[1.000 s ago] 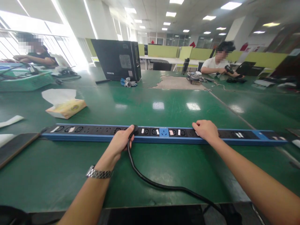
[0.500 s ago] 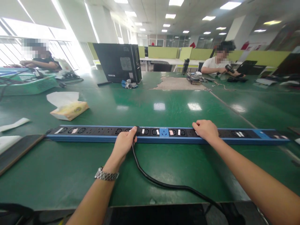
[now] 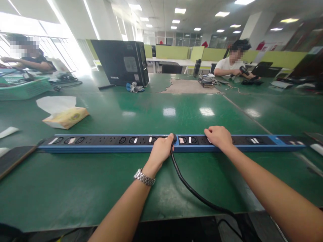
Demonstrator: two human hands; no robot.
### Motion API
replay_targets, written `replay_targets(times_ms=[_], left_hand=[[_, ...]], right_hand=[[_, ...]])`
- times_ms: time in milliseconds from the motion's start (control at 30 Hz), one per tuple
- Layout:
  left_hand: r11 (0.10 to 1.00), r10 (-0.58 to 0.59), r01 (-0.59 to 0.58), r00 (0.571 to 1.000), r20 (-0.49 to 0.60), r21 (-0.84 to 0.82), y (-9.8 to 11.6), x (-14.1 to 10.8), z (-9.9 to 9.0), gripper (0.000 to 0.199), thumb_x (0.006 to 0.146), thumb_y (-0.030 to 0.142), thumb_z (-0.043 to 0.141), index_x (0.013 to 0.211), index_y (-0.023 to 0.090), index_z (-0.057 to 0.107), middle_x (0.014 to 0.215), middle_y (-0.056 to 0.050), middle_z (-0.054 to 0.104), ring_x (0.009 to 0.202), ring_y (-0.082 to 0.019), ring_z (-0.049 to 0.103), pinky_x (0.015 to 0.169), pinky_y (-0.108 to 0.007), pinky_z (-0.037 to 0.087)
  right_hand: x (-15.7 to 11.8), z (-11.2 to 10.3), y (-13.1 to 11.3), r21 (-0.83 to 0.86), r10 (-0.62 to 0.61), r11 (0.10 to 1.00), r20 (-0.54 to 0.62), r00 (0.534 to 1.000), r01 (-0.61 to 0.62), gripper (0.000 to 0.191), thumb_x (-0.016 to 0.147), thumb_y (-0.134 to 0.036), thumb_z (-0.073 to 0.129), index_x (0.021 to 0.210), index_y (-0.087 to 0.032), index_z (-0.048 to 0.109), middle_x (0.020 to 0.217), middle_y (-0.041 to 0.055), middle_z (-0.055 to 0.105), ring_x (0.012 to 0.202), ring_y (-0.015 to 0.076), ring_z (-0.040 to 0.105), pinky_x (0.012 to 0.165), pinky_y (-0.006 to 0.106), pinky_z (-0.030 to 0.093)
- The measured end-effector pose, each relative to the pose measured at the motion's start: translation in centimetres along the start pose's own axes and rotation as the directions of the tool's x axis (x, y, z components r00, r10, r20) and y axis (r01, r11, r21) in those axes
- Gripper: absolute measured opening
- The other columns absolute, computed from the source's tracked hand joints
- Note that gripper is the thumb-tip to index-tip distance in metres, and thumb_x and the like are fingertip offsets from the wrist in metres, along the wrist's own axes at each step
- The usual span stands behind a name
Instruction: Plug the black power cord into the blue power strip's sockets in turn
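Observation:
A long blue and black power strip (image 3: 101, 148) lies across the green table, with several sockets and white labels along its top. My left hand (image 3: 163, 149), with a metal watch on the wrist, is closed on a black plug (image 3: 174, 138) at the blue socket near the strip's middle. From the plug a thick black cable (image 3: 191, 190) curves down over the table's front edge. My right hand (image 3: 219, 137) rests on the strip farther right, fingers curled around its far edge; its fingertips are partly hidden.
A tissue pack (image 3: 67, 117) lies at the left, near a green basket (image 3: 25, 88). Behind stand a black computer case (image 3: 121, 64), gloves (image 3: 135, 87) and a bottle (image 3: 197, 68). Two people sit across the table. A dark board (image 3: 15, 159) touches the strip's left end.
My left hand has moved right along the strip with the plug, from a socket left of the middle to the blue one. My right hand stays at about the same place on the strip.

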State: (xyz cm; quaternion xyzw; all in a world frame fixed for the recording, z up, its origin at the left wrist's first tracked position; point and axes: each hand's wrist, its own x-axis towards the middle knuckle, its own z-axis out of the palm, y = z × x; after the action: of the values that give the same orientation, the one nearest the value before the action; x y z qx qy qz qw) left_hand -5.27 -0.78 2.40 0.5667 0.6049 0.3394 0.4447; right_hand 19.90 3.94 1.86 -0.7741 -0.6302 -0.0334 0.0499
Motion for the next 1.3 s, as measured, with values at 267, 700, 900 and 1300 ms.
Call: replay_targets(times_ms=[267, 700, 900, 1300], left_hand=[[0.924, 0.077, -0.066, 0.997, -0.015, 0.377, 0.3, 0.3, 0.1, 0.061, 0.088, 0.061, 0.036, 0.044, 0.021, 0.048, 0.042, -0.002, 0.047, 0.048, -0.016, 0.048, 0.054, -0.029, 0.029], [0.983, 0.18, -0.162, 0.935, 0.306, -0.083, 4.1, -0.5, 5.1, 0.051, 0.09, 0.047, 0.038, 0.055, 0.017, 0.059, 0.042, 0.001, 0.049, 0.037, -0.01, 0.041, 0.045, -0.025, 0.031], [0.888, 0.418, -0.459, 0.774, 0.475, -0.033, 4.7, 0.1, 5.5, 0.03, 0.085, 0.037, 0.051, 0.075, 0.015, 0.068, 0.066, -0.003, 0.068, 0.057, -0.013, 0.058, 0.055, -0.025, 0.041], [0.531, 0.583, -0.39, 0.812, 0.01, 0.752, -1.9, 1.1, -0.5, 0.034, 0.092, 0.046, 0.048, 0.111, 0.024, 0.066, 0.113, -0.007, 0.068, 0.111, -0.026, 0.055, 0.102, -0.045, 0.032]], right_hand=[[0.0, -0.1, 0.1, 0.019, 0.0, 1.0, -0.016, 1.0, 0.001, 0.045, 0.087, -0.044, 0.037, 0.078, -0.022, 0.075, 0.087, 0.0091, 0.074, 0.079, 0.0205, 0.065, 0.059, 0.026, 0.037], [-1.6, -2.1, 0.4, 0.616, 0.034, 0.783, -0.177, 0.984, 0.083, 0.055, 0.092, -0.059, 0.03, 0.077, -0.018, 0.065, 0.064, 0.0037, 0.065, 0.062, 0.0161, 0.06, 0.062, 0.025, 0.041], [-4.2, -5.3, -0.9, 0.457, -0.228, 0.872, 0.067, 0.971, 0.173, 0.034, 0.084, -0.051, 0.051, 0.091, -0.022, 0.069, 0.068, 0.0012, 0.068, 0.063, 0.0166, 0.06, 0.058, 0.025, 0.04], [-2.0, -4.1, -1.8, 0.032, -0.261, 0.965, 0.179, 0.949, 0.26, 0.031, 0.087, -0.041, 0.049, 0.09, -0.02, 0.071, 0.091, 0.0082, 0.073, 0.084, 0.0231, 0.066, 0.067, 0.028, 0.041]])
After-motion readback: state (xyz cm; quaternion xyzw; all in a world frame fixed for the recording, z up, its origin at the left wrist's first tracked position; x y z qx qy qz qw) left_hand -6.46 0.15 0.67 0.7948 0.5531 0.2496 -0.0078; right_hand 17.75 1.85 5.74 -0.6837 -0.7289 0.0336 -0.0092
